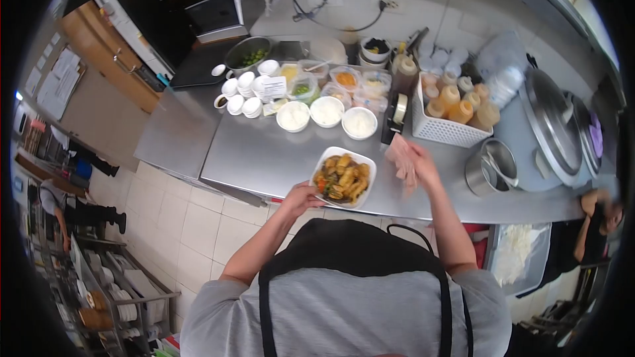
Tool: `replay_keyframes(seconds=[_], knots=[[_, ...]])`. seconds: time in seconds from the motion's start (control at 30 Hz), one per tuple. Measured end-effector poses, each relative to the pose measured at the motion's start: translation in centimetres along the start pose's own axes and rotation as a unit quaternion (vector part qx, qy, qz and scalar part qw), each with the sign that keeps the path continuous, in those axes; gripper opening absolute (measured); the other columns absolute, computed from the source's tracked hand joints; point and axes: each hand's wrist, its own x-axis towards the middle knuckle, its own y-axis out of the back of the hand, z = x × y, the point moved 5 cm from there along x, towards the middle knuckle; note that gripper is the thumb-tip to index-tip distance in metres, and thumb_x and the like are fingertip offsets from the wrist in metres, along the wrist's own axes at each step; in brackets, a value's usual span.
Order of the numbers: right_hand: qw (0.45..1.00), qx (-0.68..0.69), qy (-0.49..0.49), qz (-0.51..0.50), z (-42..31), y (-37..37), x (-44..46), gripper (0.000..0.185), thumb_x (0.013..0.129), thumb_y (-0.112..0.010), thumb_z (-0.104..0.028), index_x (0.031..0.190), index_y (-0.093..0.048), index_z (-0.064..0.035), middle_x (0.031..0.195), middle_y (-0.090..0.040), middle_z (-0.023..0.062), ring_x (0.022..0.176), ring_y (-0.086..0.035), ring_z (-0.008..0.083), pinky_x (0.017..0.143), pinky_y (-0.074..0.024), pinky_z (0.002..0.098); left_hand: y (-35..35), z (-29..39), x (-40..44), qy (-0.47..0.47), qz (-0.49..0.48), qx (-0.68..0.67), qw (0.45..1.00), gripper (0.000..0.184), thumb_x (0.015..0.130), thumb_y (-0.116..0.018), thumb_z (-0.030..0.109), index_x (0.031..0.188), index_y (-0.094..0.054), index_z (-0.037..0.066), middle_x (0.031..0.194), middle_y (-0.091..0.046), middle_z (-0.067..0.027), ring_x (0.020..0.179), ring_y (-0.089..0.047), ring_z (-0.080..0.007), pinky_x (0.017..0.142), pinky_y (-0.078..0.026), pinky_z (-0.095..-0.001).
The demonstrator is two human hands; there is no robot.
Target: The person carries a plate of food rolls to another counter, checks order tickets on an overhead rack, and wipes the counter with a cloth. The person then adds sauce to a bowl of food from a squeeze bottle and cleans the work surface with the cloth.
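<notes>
My left hand (301, 199) is closed on the left rim of a white square bowl (372, 173), at the front edge of the steel counter. The bowl is filled with browned, sauced food pieces (342, 178), with some orange and green bits. To its right, my right hand (423, 165) is closed on a thin, crumpled pink cloth (401, 157) that hangs over the counter; whether it is fabric or paper I cannot tell. A black tape dispenser (395, 119) stands just behind the cloth.
Behind the bowl sit three white bowls of rice (327, 112), stacked small cups (245, 84) and tubs of ingredients (345, 78). Rightward are a white basket of sauce bottles (450, 133), a steel pot (477, 170) and large lids (552, 119). Other people (83, 201) stand far left and at right.
</notes>
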Motion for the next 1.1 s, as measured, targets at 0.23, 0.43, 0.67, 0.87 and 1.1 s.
replay_keyframes(seconds=[0.23, 0.43, 0.67, 0.87, 1.1], knots=[[0.935, -0.186, 0.252, 0.164, -8.2, 1.6, 7.1, 0.052, 0.075, -0.066, -0.021, 0.119, -0.048, 0.0001, 0.117, -0.051, 0.0184, 0.111, -0.048, 0.0289, 0.093, -0.0372, 0.0336, 3.1, 1.5, 0.5, -0.061, 0.061, -0.031, 0.996, 0.038, 0.078, -0.042, -0.002, 0.114, -0.038, -0.011, 0.104, -0.055, -0.0225, 0.088, -0.061, -0.0331, 0.072, -0.056, -0.0343], [0.961, -0.147, 0.123, 0.197, -5.9, 0.8, 18.9, 0.092, 0.061, -0.076, -0.022, 0.132, -0.024, 0.0054, 0.124, -0.044, 0.0241, 0.116, -0.043, 0.0339, 0.099, -0.0334, 0.0341, 3.9, 3.5, 1.4, -0.102, 0.065, -0.078, 0.99, 0.039, 0.085, -0.045, 0.003, 0.121, -0.033, -0.01, 0.11, -0.052, -0.0216, 0.096, -0.058, -0.0305, 0.081, -0.052, -0.0338], [0.873, -0.229, 0.172, 0.395, -4.6, 0.4, 23.0, 0.072, 0.06, -0.076, -0.015, 0.119, -0.037, 0.001, 0.112, -0.05, 0.0221, 0.106, -0.049, 0.0369, 0.091, -0.0389, 0.0387, 9.7, 0.7, -5.6, -0.193, 0.284, -0.031, 0.939, 0.037, 0.085, -0.052, 0.014, 0.118, -0.046, -0.002, 0.107, -0.055, -0.0111, 0.098, -0.054, -0.0215, 0.08, -0.049, -0.0347], [0.86, -0.203, 0.346, 0.315, -12.4, -1.6, 15.4, 0.07, 0.064, -0.077, -0.024, 0.118, -0.04, 0.0005, 0.111, -0.051, 0.0183, 0.104, -0.052, 0.029, 0.088, -0.0403, 0.0346, 20.6, -12.8, -9.8, -0.042, 0.454, 0.264, 0.85, 0.029, 0.081, -0.057, 0.02, 0.106, -0.058, 0.003, 0.096, -0.06, -0.0148, 0.086, -0.059, -0.0218, 0.074, -0.05, -0.0331], [0.926, -0.164, 0.337, 0.047, -17.5, -6.6, 8.2, 0.067, 0.064, -0.074, -0.023, 0.121, -0.044, -0.0036, 0.113, -0.054, 0.0141, 0.102, -0.052, 0.0228, 0.087, -0.041, 0.0338, 30.3, -31.8, -10.8, 0.324, 0.311, 0.498, 0.742, 0.037, 0.077, -0.058, 0.036, 0.092, -0.063, 0.003, 0.092, -0.063, -0.0183, 0.087, -0.06, -0.0326, 0.077, -0.048, -0.039]])
